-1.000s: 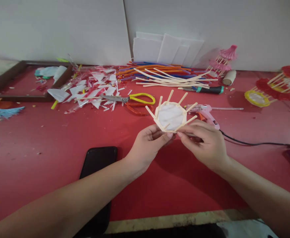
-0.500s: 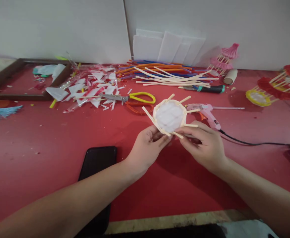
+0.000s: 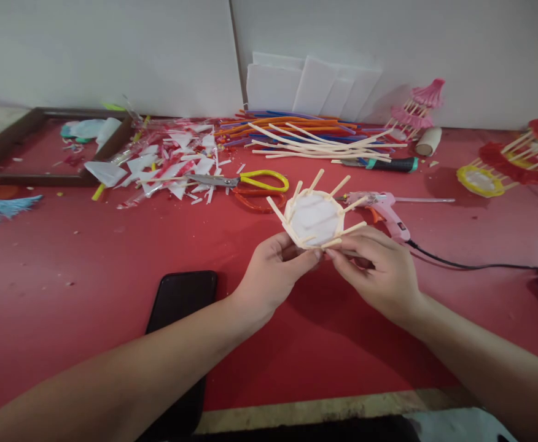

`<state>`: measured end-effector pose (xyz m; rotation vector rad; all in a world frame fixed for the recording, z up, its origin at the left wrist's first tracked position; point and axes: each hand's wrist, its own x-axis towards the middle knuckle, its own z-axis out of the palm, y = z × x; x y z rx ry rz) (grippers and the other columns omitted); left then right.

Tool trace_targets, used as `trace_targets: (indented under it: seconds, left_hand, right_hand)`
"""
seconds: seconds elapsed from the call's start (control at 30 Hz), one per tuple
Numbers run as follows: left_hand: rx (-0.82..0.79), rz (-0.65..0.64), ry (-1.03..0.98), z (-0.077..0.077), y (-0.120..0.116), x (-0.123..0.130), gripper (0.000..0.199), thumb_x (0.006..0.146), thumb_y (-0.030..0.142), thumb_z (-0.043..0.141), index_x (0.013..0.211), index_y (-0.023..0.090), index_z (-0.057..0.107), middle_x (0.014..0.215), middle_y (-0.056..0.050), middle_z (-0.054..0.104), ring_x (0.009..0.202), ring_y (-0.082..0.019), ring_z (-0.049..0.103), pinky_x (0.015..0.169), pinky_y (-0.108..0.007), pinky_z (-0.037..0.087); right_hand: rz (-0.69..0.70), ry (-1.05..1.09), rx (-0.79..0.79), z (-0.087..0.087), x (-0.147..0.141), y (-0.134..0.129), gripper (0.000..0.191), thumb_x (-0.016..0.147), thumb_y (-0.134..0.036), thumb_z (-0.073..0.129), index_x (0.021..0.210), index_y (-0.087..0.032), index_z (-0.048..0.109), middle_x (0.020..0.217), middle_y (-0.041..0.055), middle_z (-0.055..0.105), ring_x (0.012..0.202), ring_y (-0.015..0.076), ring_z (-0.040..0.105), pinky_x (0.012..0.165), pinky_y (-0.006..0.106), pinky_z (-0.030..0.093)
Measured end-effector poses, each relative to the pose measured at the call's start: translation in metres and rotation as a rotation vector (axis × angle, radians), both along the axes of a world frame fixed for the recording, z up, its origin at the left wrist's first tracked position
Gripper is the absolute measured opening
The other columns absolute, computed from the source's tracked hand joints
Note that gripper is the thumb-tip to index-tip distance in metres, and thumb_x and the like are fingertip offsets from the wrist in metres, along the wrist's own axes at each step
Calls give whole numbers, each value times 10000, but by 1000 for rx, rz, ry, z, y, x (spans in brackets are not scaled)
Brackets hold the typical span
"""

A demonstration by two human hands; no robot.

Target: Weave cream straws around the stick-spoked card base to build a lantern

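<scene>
A small round craft piece with a white disc, a cream rim and several short cream sticks standing out around its edge is held above the red table. My left hand pinches its near left edge between thumb and fingers. At the near right edge, my right hand has its thumb and fingers closed on the rim by a stick. Just behind the piece lie scissors with one yellow and one red handle. To its right rests a pink glue gun with a stick in its back.
A black phone lies by my left forearm. Scraps of paper and wrappers, cream sticks and a black-and-teal cutter are at the back. Stick-and-frill models stand right. The glue gun's cord runs right.
The round piece has tilted and turned slightly in my hands, so its sticks now point more upward. Both hands stay in nearly the same place.
</scene>
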<state>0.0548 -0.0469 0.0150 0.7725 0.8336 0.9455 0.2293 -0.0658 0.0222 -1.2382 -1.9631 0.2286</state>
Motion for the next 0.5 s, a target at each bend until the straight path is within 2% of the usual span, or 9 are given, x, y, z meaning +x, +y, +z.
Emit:
trace_targets:
  seconds: [0.23,0.37,0.5]
  left_hand:
    - [-87,25,-26,5,-1,1,222,720,194,821,930,166,758,983,-61,787,880,-155,710,851,-280,547]
    - [-97,58,-62,7,-1,1,208,719,192,819,917,180,755,954,-38,776,857,-139,696,810,-259,551]
    - [-110,115,-69,5,1,-2,235,702,197,829,925,190,752,928,-25,769,823,-139,693,824,-281,552]
  right_hand:
    - [14,25,-5,0,-1,-1,115,880,-143,600,925,-227,665,818,27,700,720,143,650,604,259,496]
    - [-42,83,-141,-4,2,-3,199,859,-162,616,1041,-243,617,837,18,685,686,135,634,559,248,473]
    - [-57,147,-314,-7,8,-3,167,867,-270,649,1029,-237,628,847,26,680,680,143,618,575,263,468]
